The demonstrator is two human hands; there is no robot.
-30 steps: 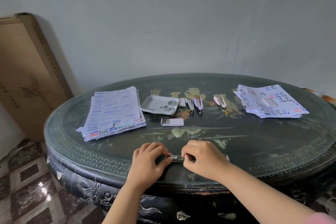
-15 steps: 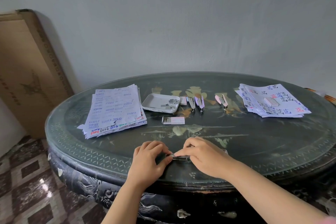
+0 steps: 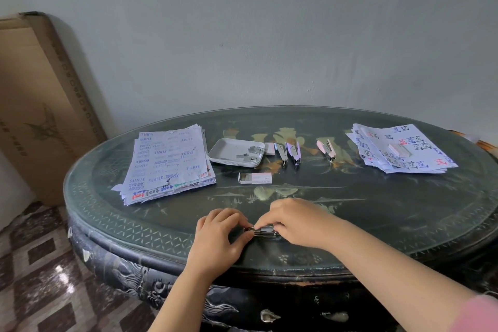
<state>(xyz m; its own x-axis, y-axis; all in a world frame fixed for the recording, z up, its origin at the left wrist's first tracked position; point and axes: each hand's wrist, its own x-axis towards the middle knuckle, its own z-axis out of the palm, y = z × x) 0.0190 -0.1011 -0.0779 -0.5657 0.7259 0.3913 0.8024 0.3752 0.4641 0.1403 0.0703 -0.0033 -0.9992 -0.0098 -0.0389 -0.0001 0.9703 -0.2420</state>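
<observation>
Beside the near rim of the dark oval glass-topped table (image 3: 377,224), bare surface beyond, the left hand (image 3: 218,237) and right hand (image 3: 299,221) both pinched a slim silvery metal stapler (image 3: 265,231), mostly covered.

Stapler (image 3: 265,231): shiny metal. Bench (image 3: 377,218): glossy glass over dark lacquer. Tray (image 3: 221,151): matt white plastic. Paper stack (image 3: 167,164): matt.

Left hand (image 3: 218,237), right hand (image 3: 297,221), both pinching what looks like a stapler (image 3: 262,231)
</observation>
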